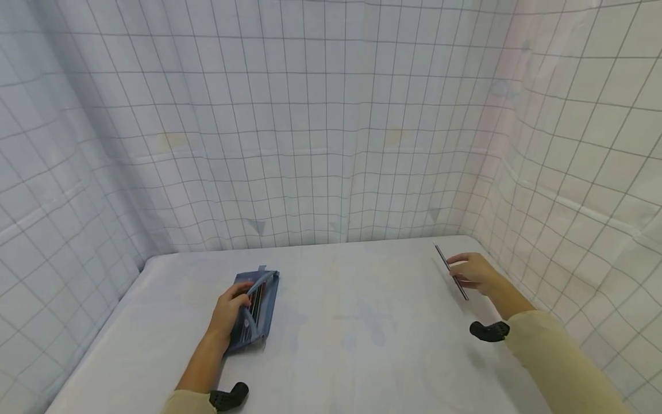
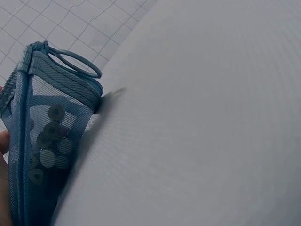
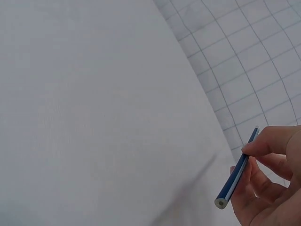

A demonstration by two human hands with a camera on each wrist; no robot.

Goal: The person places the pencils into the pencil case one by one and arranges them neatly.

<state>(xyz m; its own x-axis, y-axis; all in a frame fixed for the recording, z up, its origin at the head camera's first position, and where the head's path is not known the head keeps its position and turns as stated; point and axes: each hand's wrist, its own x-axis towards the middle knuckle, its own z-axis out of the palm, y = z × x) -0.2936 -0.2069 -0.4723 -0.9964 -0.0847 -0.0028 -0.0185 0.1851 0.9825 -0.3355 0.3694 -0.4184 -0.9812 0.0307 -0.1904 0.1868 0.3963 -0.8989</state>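
Observation:
A blue mesh pencil case [image 1: 267,307] lies at the left of the table, its zipped mouth gaping and several coloured pencils showing inside. My left hand [image 1: 226,310] grips it by its left side. Through the mesh of the case [image 2: 51,103] in the left wrist view, the round ends of the pencils are visible; most of that hand is out of frame. Over the far right of the table, my right hand [image 1: 473,273] pinches a single pencil [image 3: 235,176] between thumb and fingers. This pencil is blue with a pale stripe, held tilted above the surface, its shadow falling beside it.
A white table [image 1: 351,356] spreads between the two hands. White cloth curtains with a grid pattern [image 1: 320,115] stand behind it and at both sides. The table's right edge [image 3: 207,94] runs close to the right hand.

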